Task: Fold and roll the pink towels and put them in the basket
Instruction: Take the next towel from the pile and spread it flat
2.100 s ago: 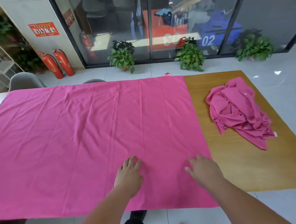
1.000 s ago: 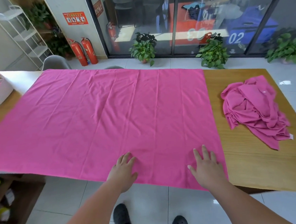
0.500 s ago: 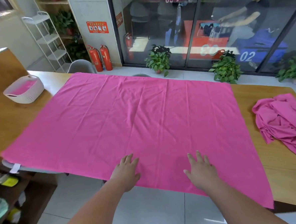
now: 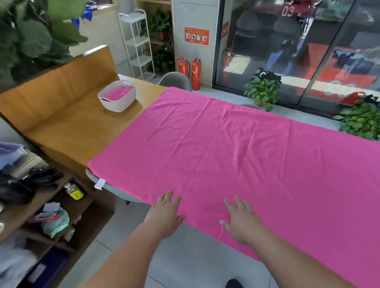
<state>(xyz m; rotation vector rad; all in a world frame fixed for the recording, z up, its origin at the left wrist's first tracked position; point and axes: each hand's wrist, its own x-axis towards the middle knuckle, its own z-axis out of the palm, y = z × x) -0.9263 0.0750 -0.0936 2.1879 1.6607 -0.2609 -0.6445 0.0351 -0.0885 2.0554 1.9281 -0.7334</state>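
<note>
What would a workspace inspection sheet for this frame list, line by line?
Surface: wooden table, bare at the left, the rest under the spread towel.
Job's things: pink towel lies flat and unfolded, near edge overhanging the table; white basket at the far left holds pink cloth.
Clutter: open shelf unit to the left, crammed with black bags, a bottle and cloth.
Hands: left hand and right hand flat, fingers straight, on the towel's near edge.
Cables: nothing seen.
Surroundings: two fire extinguishers, white rack, grey chair, potted plants, glass wall.
</note>
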